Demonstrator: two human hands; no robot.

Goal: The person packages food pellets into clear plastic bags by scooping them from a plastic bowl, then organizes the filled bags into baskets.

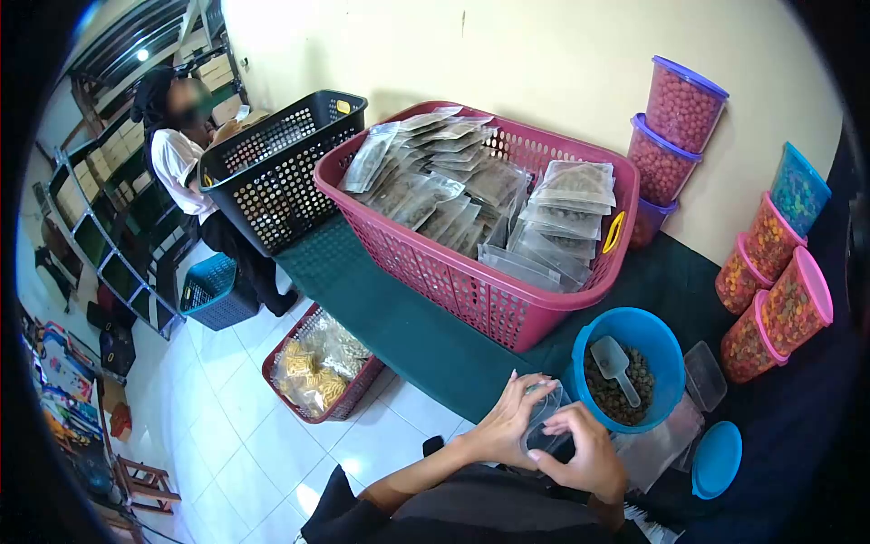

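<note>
My left hand (501,424) and my right hand (586,453) are curled around a clear, see-through plastic container (541,419) with a rounded rim. It is held low in front of my body, and I cannot make out anything in it. Just beyond my right hand stands a blue tub (669,337) partly filled with small dark pieces (645,406). A translucent scoop (613,363) rests on these pieces, its handle toward me. Flat clear plastic bags (666,444) lie beside the tub, close to my right hand.
A large pink basket (489,304) full of flat clear packets (444,195) stands on the green-covered table (362,281), near a black basket (272,195). Lidded tubs (680,104) are stacked by the wall. Another person (177,154) stands at far left. A basket of packets (317,376) sits on the floor.
</note>
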